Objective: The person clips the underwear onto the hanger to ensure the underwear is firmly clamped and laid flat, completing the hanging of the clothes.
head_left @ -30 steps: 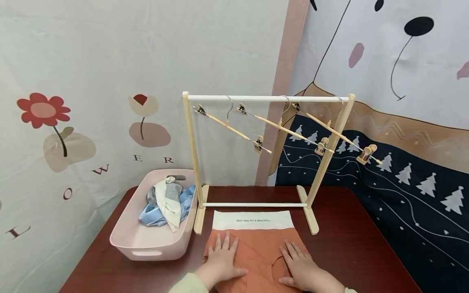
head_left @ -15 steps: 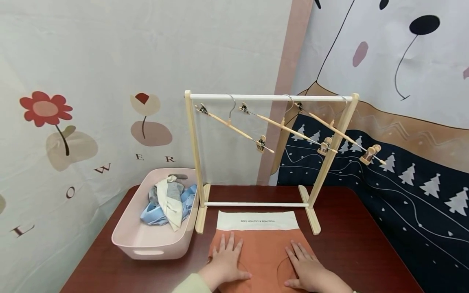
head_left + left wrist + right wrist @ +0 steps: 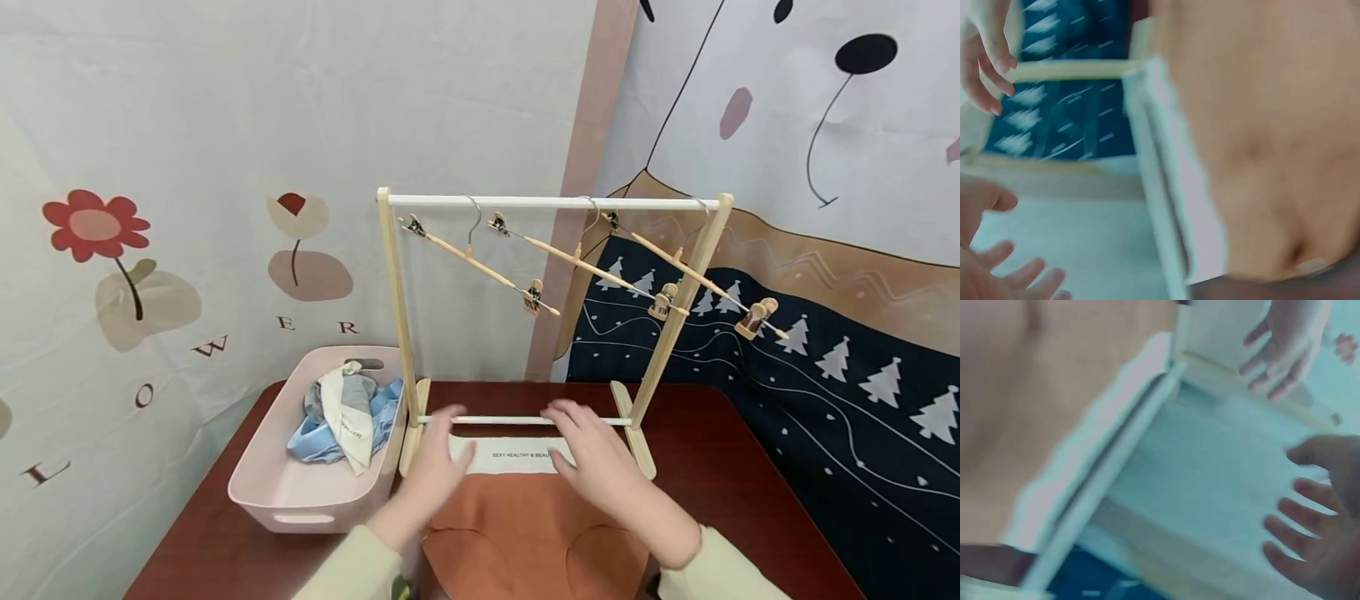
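Observation:
An orange cloth [image 3: 525, 533] with a white printed band [image 3: 480, 454] lies flat on the table in the head view. Both hands are raised above it. The left hand [image 3: 435, 467] hovers over the band's left end, fingers spread and holding nothing. Above the band's right part is the right hand [image 3: 600, 458], its fingers loosely bent and parted with nothing between them. Each wrist view shows both hands off the cloth, such as the left hand [image 3: 1004, 262] in the left wrist view and the right hand [image 3: 1316, 531] in the right wrist view.
Behind the cloth stands a wooden rack [image 3: 397, 317] with three clip hangers [image 3: 577, 262] on its white top bar. To the left, a pink basket [image 3: 262, 492] holds blue, grey and cream cloths [image 3: 345, 417]. Printed curtains hang behind the dark red table [image 3: 720, 467].
Both hands have lifted off the orange cloth, where they lay flat, and moved forward and inward over its white band.

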Tool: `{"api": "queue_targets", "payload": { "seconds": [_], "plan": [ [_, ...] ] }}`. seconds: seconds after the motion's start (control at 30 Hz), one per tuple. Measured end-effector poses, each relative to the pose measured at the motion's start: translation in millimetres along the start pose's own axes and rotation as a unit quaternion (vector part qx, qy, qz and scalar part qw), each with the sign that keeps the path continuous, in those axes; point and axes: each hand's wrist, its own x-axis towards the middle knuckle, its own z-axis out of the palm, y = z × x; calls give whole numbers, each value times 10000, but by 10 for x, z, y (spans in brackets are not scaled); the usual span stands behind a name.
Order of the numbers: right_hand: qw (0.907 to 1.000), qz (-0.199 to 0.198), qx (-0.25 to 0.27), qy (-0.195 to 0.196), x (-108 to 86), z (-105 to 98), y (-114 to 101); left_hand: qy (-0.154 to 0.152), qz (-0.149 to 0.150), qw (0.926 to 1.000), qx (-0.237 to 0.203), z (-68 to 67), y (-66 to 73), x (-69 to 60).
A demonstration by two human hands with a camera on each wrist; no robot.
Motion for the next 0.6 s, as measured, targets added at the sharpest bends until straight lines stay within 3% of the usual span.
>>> {"api": "queue_targets", "payload": {
  "seconds": [0.13,0.27,0.43,0.6],
  "plan": [
    [9893,-751,-371,1194,499,-279,-219,1167,-121,9884,-960,-404,124,367],
    [9707,-1093,-1062,1860,947,-483,-364,1720,-285,9806,-892,-710,101,702],
    [9557,-877,-1954,2018,1419,-658,-444,1472,-286,9884,-226,-937,13,1031],
    [9533,-274,-2579,1548,1758,-721,-503,958,-224,9951,121,-1017,-8,1222]
  ]
}}
